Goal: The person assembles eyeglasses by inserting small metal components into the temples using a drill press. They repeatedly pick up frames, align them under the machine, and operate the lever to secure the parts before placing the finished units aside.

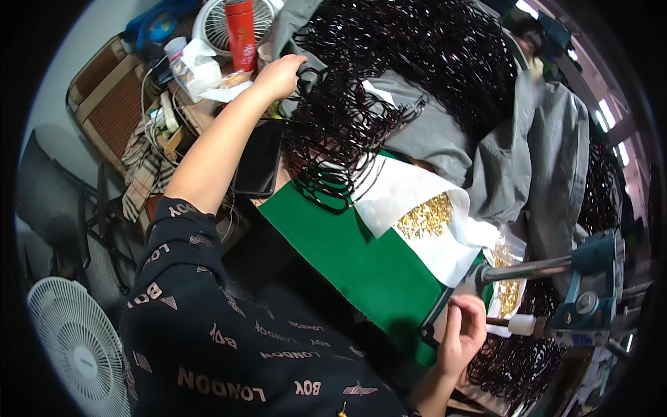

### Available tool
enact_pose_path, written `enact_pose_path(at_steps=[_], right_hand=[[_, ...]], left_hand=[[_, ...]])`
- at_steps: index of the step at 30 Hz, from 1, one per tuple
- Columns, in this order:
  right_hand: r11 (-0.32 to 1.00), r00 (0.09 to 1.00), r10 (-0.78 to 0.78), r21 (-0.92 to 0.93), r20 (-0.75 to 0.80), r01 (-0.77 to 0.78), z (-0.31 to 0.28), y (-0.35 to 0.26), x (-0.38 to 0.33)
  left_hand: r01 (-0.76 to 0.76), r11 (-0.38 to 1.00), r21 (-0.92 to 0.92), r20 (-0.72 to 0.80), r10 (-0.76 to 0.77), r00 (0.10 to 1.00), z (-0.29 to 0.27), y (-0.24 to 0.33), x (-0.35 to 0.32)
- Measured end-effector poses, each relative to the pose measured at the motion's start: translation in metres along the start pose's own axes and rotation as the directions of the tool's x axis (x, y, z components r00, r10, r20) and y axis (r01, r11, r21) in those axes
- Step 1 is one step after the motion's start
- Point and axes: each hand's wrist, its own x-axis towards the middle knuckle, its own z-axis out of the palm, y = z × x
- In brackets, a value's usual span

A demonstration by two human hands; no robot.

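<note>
My left hand (279,75) reaches to the far left edge of a tangled heap of dark, glossy, looped pieces (333,132) that look like spectacle frames. Its fingers are curled and partly hidden; whatever they grip does not show. Close to the green and steel bench machine (587,302), my right hand (464,333) is held with thumb and fingers curled together. I cannot make out what is in it. A dark edge (434,316) lies just beside those fingers. Small gold metal parts (427,217) rest on white paper (389,187) over the green work surface (319,240).
A far larger heap of dark loops (431,48) lies on grey cloth (500,167). More gold parts fill a clear bag (509,292). A black phone-like slab (258,163), red bottle (241,35) and small fan (208,24) stand left; another person (529,38) is at far right.
</note>
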Motion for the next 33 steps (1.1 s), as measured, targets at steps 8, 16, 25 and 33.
enact_pose_path(at_steps=[8, 16, 25, 33], right_hand=[[0.981, 0.993, 0.061, -0.189, 0.103, -0.040, 0.023, 0.008, 0.024], [0.883, 0.965, 0.129, -0.469, 0.230, -0.007, 0.055, 0.065, 0.083], [0.798, 0.963, 0.052, -0.591, 0.263, 0.118, 0.082, 0.086, 0.095], [0.794, 0.951, -0.017, -0.574, 0.307, 0.200, 0.078, 0.086, 0.095]], left_hand=[[-0.139, 0.981, 0.138, 0.175, 0.114, 0.978, 0.043, -0.003, 0.062], [-0.274, 0.962, 0.022, 0.084, 0.271, 0.959, -0.099, -0.037, 0.047], [0.049, -0.117, -0.992, 0.034, 0.127, 0.991, -0.157, 0.059, -0.062], [0.121, -0.502, -0.856, 0.106, 0.058, 0.993, -0.095, 0.121, -0.111]])
